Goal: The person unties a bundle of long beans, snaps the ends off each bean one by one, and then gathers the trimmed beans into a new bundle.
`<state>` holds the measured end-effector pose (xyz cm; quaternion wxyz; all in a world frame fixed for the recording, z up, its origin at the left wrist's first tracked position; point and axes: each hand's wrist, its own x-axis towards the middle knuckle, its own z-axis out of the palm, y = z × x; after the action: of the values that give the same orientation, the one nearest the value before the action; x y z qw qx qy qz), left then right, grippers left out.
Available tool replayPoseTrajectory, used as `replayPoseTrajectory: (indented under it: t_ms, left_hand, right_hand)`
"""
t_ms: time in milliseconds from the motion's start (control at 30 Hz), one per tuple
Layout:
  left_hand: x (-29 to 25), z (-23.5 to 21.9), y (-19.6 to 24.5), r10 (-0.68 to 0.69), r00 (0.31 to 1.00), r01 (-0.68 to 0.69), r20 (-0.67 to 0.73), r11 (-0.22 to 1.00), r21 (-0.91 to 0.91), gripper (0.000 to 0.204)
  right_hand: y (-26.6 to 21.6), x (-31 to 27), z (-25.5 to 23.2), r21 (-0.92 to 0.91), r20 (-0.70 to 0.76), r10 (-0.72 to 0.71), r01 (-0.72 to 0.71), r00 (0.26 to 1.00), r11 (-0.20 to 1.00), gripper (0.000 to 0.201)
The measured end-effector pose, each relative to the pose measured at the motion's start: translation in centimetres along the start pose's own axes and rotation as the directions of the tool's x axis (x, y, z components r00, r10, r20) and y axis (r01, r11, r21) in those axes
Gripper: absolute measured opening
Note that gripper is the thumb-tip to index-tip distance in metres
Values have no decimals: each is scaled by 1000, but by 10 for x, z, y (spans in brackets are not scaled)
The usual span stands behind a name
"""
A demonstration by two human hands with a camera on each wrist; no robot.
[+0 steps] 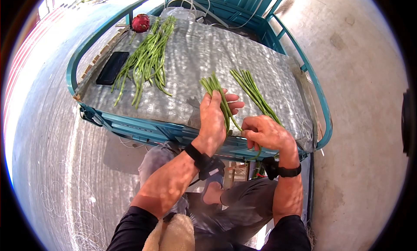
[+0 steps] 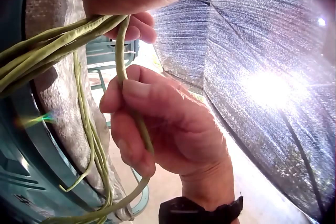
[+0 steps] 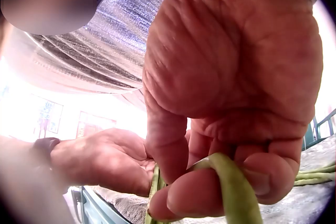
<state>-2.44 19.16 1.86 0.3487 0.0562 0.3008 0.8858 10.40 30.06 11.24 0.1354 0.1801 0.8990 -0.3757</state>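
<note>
A small bundle of green long beans [image 1: 213, 82] lies across my left hand [image 1: 212, 118], held under the thumb, tips pointing away. My right hand [image 1: 268, 133], just to the right of it, pinches a single long bean [image 2: 122, 50] between thumb and fingers. In the left wrist view this bean runs from the left hand through the right fingers [image 2: 137, 90] and curves downward. The right wrist view shows the bean [image 3: 233, 192] bent over the forefinger. Beyond the right hand, a neat bunch of long beans [image 1: 252, 91] lies on the grey covered cart bed [image 1: 195, 47].
A larger loose pile of long beans [image 1: 150, 55] spreads at the left of the bed. Beside it are a black phone [image 1: 113, 68] and a red dragon fruit [image 1: 140, 23]. Teal side rails [image 1: 323, 108] border the bed, with white cables [image 1: 191, 0] at the back.
</note>
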Motion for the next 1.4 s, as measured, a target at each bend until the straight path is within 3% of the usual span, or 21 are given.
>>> replayPoseTrajectory:
  t_ms: [1400]
  left_hand:
    - [0,-2,0,51,999,-50,17,998,-29,38]
  right_hand:
    - [6,-2,-2,108,65,10,-17,998,994,29]
